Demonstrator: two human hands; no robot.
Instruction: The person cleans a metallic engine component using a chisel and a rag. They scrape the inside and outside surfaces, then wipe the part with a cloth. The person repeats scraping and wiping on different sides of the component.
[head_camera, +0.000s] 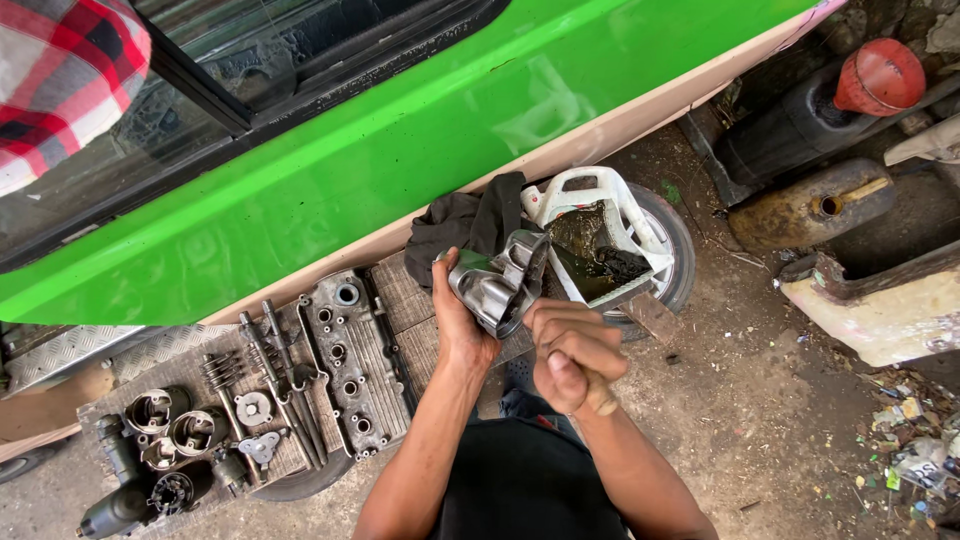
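This is an open-air car repair yard on bare dirt. A green vehicle body (400, 150) fills the far side. On the near left a board (400, 300) carries stripped engine parts: a valve cover (352, 365), pistons (175, 425), springs and bolts. A cut-open white jug (600, 235) holding dark oil rests on a wheel (675, 250), with a red funnel (880, 75) and rusty tank (810, 205) on the far right.

The metal housing (497, 285) is a silvery cast engine part with curved, polished walls and a dark open mouth facing right. It is held up off the ground, tilted, just in front of the cut-open white jug (598, 228) of dark oil. A thin tool (600, 403), pale at its end, pokes out below the housing, angled up toward its mouth.
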